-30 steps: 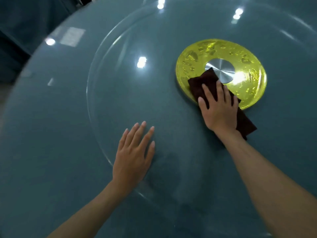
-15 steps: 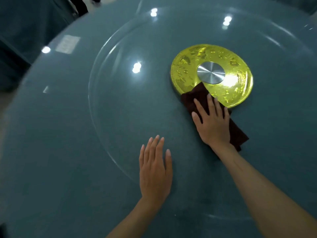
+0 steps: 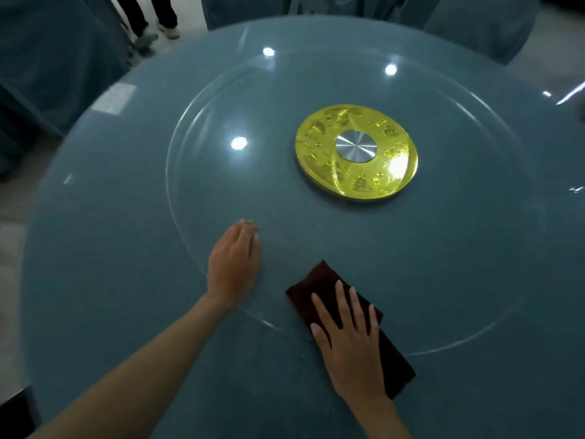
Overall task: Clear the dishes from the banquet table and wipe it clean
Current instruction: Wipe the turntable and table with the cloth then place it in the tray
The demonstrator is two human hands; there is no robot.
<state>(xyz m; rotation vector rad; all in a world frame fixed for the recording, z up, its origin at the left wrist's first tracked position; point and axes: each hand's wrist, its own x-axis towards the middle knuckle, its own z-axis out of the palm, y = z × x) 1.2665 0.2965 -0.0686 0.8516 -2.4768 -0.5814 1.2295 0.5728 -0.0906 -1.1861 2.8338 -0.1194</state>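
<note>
Fingers [image 3: 342,302] of the right hand [image 3: 351,340] lie straight and spread, pressing flat on the dark brown cloth [image 3: 319,280] rather than gripping it. A flat palm of this kind likely spreads the pressure so the folded cloth slides as one pad. The cloth sits at about 6 o'clock on the glass turntable [image 3: 177,198], lying across its near rim, partly on the glass and partly on the blue worktop [image 3: 95,248].

At roughly 7 o'clock, just inside the rim, the left hand [image 3: 234,261] rests on the glass holding nothing, its fingertips bent slightly down onto the surface. It probably steadies the turntable so that it does not spin under the wiping stroke.

Toward 12 o'clock from the cloth, well apart from both hands, sits the gold hub [image 3: 319,137] with its silver cap [image 3: 356,147]. It is a flat ring, not a dish.

No bowl, plate or other container shows in this view, so the clearing seems finished and the wiping is the step in hand. Someone's legs [image 3: 152,20] stand beyond the worktop at 11 o'clock.
</note>
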